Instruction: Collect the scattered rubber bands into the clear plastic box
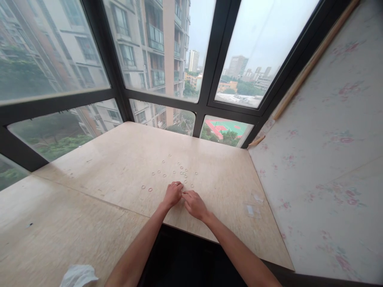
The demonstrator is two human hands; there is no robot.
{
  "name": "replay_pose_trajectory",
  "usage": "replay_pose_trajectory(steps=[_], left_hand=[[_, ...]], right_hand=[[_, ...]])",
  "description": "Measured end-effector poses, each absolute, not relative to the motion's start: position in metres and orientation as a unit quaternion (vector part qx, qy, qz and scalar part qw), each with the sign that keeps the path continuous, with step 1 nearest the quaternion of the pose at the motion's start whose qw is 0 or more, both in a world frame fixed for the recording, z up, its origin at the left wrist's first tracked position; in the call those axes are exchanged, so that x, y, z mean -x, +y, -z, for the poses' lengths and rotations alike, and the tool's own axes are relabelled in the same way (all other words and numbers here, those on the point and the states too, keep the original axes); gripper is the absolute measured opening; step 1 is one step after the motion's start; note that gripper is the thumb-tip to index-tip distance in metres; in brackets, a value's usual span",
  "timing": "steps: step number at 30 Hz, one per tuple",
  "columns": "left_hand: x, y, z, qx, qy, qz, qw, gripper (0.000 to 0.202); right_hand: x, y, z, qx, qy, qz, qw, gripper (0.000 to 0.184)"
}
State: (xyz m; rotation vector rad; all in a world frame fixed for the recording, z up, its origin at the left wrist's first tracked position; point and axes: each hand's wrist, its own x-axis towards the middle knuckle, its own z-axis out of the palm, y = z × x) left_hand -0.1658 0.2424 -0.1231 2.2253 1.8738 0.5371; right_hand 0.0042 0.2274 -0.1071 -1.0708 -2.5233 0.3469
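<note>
Several small thin rings lie scattered on the pale wooden board, most of them light-coloured. One reddish ring rests to the left of my hands. My left hand is closed, its fingers bent together low over the board, and a thin band shows on one finger. Close against it, my right hand is closed too, its fingertips meeting those of the left. Whatever lies between the fingertips is too small to make out. Another ring sits just beyond my right hand.
The wooden board reaches to dark-framed windows, with a seam crossing it on the left. A clear plastic piece lies at right, near the flowered wall. Crumpled white tissue is at lower left, and a small dark scrap lies farther left.
</note>
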Motion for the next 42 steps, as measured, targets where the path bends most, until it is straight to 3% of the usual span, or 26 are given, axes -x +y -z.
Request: replay_pose_trajectory(steps=[8, 14, 19, 24, 28, 31, 38, 42], left_hand=[[0.189, 0.239, 0.109, -0.691, 0.71, -0.123, 0.067, 0.027], [0.207, 0.225, 0.104, -0.624, 0.773, -0.102, 0.051, 0.025], [0.178, 0.211, 0.113, -0.599, 0.759, -0.25, 0.055, 0.027], [0.122, 0.194, 0.117, -0.565, 0.714, -0.403, 0.098, 0.025], [0.099, 0.173, 0.124, -0.518, 0.715, -0.454, 0.12, 0.022], [0.09, 0.16, 0.132, -0.502, 0.726, -0.453, 0.125, 0.022], [0.043, 0.152, 0.136, -0.525, 0.704, -0.447, 0.17, 0.02], [0.021, 0.156, 0.138, -0.584, 0.697, -0.384, 0.163, 0.022]], right_hand=[[-0.013, 0.271, 0.124, 0.384, -0.906, -0.101, 0.149, 0.033], [-0.072, 0.27, 0.129, 0.535, -0.82, -0.079, 0.187, 0.033], [-0.062, 0.265, 0.117, 0.569, -0.787, -0.085, 0.223, 0.038], [0.01, 0.268, 0.108, 0.438, -0.865, -0.139, 0.203, 0.038], [0.021, 0.283, 0.112, 0.381, -0.891, -0.173, 0.176, 0.034], [-0.013, 0.288, 0.116, 0.431, -0.863, -0.168, 0.204, 0.028], [-0.124, 0.244, 0.114, 0.475, -0.801, -0.163, 0.326, 0.035], [-0.178, 0.197, 0.119, 0.505, -0.759, -0.162, 0.377, 0.031]])
